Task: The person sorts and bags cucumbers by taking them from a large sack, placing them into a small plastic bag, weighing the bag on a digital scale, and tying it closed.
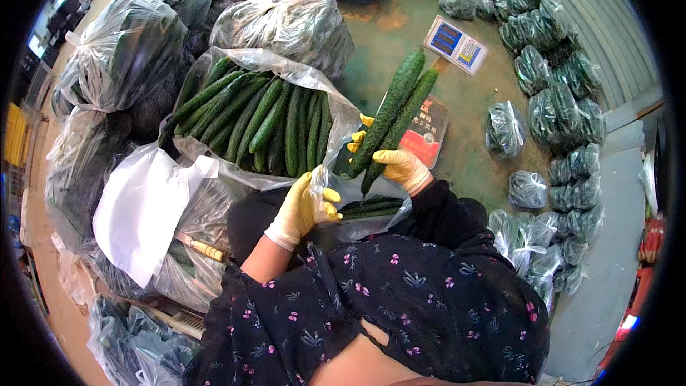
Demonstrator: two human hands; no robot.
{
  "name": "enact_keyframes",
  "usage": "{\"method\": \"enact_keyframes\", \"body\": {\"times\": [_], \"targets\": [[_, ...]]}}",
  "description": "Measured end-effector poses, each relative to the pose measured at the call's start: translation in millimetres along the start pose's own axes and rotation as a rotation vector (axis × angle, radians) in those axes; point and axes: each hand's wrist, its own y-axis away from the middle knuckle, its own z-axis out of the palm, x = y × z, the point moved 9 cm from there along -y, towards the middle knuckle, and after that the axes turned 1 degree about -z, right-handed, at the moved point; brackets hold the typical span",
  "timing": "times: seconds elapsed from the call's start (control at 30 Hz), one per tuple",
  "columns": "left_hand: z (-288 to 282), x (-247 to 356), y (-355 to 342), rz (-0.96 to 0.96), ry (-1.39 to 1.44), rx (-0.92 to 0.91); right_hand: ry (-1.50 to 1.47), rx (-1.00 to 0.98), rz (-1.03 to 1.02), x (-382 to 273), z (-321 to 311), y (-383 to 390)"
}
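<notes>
My right hand, in a yellow-palmed glove, is closed around two long, bumpy cucumbers that point up and away from me. In my gloved left hand, the fingers pinch the gathered edge of a clear plastic bag. That bag lies open in front of my body, with more cucumbers inside it, partly hidden. Just beyond my left hand, a large open plastic sack is full of loose cucumbers lying side by side.
Tied sacks crowd the left side, with a white sheet and a wooden-handled knife on them. Beyond the cucumbers are a red-and-grey flat scale and its display panel. Small bagged bundles line the right wall.
</notes>
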Motion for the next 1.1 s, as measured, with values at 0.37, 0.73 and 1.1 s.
{"method": "enact_keyframes", "body": {"times": [0.37,0.73,1.1], "targets": [[1.3,4.5,-4.0,-0.018,0.103,-0.051,0.545,-0.145,0.144,72.3,13.9,11.0],[14.5,-9.8,7.9,-0.064,-0.202,-0.131,1.828,-0.454,1.035,155.4,-152.1,95.1],[23.9,-2.5,19.4,0.008,-0.002,-0.278,1.599,0.026,1.334,68.8,-212.3,117.3]]}}
